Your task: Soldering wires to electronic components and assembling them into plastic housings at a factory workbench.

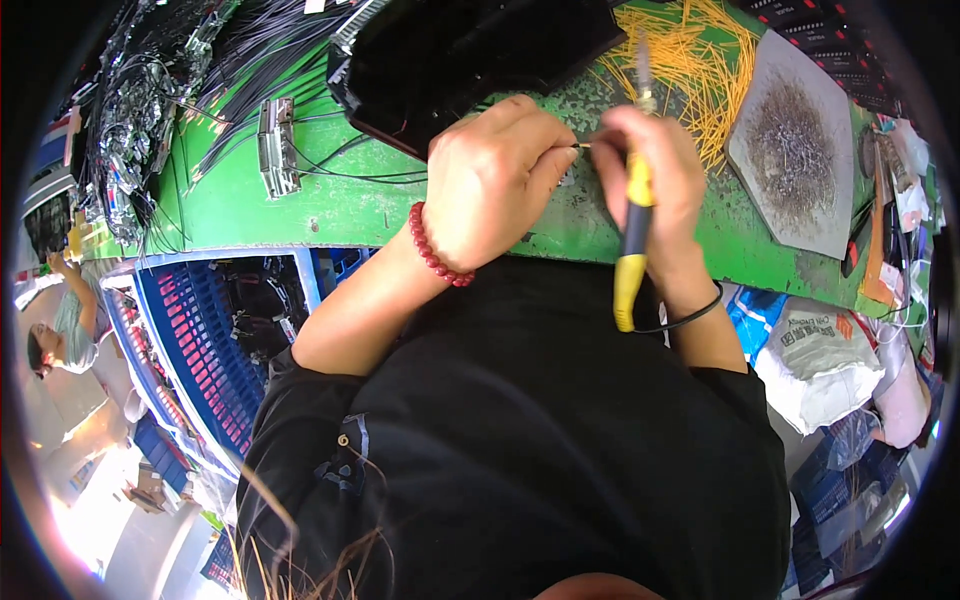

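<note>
My left hand (497,180) pinches a thin black wire (578,147) over the green workbench (300,205). A red bead bracelet (432,250) circles that wrist. My right hand (662,185) grips a yellow and black soldering iron (634,220), held upright with its tip pointing away, close to the wire's end. The two hands almost touch at the wire.
A black case (470,55) lies behind my hands. Yellow wire pieces (690,60) and a grey pad of metal scraps (795,150) are at the right. Black wires (240,60) and a metal clamp (277,145) sit left. A blue crate (215,340) is below the bench. Another person (65,320) is far left.
</note>
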Demonstrator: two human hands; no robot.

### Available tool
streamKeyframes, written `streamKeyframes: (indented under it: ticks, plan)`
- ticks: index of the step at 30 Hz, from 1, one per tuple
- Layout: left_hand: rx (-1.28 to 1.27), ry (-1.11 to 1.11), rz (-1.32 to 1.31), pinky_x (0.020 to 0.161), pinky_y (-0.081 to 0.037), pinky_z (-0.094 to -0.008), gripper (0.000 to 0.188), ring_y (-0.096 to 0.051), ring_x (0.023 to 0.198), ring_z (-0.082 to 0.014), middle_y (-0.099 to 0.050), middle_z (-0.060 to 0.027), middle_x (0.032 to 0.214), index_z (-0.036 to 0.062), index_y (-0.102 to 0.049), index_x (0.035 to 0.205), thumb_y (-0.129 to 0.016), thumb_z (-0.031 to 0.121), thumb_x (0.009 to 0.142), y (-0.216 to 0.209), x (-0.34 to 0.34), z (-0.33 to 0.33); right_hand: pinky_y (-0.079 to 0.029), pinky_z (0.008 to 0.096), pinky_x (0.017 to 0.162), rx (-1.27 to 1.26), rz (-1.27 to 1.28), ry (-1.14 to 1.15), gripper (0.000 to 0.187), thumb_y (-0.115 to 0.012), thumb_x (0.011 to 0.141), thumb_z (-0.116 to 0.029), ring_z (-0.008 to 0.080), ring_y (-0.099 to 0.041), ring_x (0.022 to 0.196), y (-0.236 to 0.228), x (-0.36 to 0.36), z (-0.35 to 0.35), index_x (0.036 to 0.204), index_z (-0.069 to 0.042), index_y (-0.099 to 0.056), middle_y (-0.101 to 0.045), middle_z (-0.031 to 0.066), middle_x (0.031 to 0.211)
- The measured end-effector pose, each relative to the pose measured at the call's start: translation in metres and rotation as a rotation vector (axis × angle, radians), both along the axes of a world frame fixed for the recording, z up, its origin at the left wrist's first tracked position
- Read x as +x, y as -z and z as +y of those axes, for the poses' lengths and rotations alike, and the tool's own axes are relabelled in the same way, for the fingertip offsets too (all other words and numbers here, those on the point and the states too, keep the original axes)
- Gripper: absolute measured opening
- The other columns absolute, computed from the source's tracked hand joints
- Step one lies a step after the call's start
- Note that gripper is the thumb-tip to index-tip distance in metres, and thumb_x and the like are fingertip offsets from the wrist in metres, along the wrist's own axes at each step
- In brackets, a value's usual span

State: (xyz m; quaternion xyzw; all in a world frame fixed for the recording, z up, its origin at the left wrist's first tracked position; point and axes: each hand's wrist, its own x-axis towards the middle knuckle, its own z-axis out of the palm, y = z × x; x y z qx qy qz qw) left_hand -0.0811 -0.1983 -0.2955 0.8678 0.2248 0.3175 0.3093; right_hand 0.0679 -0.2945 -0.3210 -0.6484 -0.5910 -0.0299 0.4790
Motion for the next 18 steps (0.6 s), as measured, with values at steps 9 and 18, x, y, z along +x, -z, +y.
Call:
streamKeyframes:
  ticks: [9,18]
  plan:
    - [0.053,0.002,0.046,0.061,-0.051,-0.0358,0.011,-0.063,0.068,-0.0265,-0.063,-0.0072,0.075,0.0066,-0.066,0.079,-0.074,0.008,0.071,0.004,0.000,-0.003,-0.047,0.0195,0.058,-0.063,0.641,-0.192,0.038,-0.067,0.077,0.010,0.0059,-0.059,0.064,-0.005,-0.011,-0.003,0.110,-0.006,-0.056,-0.063,0.0025,0.074]
    - [0.047,-0.012,0.022,0.061,-0.050,-0.0345,0.009,-0.061,0.069,-0.0285,-0.061,-0.0113,0.076,0.0009,-0.063,0.082,-0.069,-0.002,0.076,0.000,-0.002,-0.005,-0.052,0.0241,0.068,0.061,0.439,-0.172,0.030,-0.065,0.083,0.008,0.0136,-0.068,0.077,0.000,-0.002,-0.010,0.110,-0.003,-0.056,-0.071,0.0102,0.086]
